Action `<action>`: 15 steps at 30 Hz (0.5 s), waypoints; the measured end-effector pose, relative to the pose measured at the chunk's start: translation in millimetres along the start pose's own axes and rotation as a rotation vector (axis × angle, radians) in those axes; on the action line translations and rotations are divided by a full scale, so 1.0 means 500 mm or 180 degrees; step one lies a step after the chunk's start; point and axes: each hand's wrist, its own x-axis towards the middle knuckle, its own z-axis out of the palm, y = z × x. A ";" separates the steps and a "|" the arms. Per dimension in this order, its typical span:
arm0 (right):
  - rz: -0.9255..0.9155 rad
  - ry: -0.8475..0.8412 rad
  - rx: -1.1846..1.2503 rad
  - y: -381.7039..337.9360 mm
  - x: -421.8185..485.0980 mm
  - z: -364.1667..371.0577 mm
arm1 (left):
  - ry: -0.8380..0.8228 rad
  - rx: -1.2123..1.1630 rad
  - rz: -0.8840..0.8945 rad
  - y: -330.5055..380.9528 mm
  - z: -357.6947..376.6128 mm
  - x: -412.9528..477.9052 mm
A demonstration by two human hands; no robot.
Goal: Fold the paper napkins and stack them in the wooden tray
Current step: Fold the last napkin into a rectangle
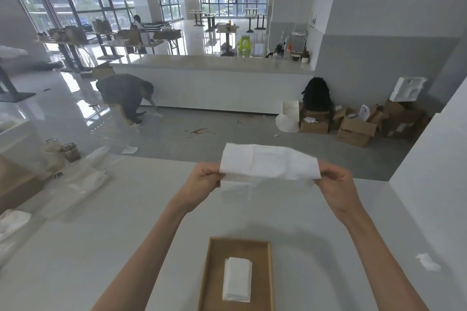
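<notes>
I hold a white paper napkin (269, 161) in the air above the white counter, stretched wide between both hands. My left hand (202, 179) pinches its left edge and my right hand (336, 184) pinches its right edge. More white napkin paper (235, 190) lies on the counter just below the held one. Near the front edge sits the wooden tray (214, 272), with a small stack of folded napkins (237, 279) lying in its middle.
The white counter (126, 235) carries clear plastic wrapping (78, 184) at the left and a crumpled paper scrap (428, 261) at the right. A white wall (434, 184) borders the right side. A person crouches on the floor beyond the counter. Cardboard boxes stand far right.
</notes>
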 end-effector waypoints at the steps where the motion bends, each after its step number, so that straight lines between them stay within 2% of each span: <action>1: -0.0104 -0.0090 0.0034 -0.001 0.002 -0.003 | 0.0037 0.0050 0.0034 0.003 0.003 0.002; 3: -0.0181 -0.0132 -0.0015 0.002 0.005 -0.010 | 0.0150 0.0100 0.0072 0.003 0.008 0.003; 10: 0.0205 0.0178 -0.0239 0.025 0.007 -0.009 | 0.0371 -0.0107 -0.0004 -0.012 0.016 0.002; 15: 0.0350 -0.0168 0.0143 0.009 0.007 0.008 | 0.0425 -0.0306 -0.0064 -0.014 0.001 0.004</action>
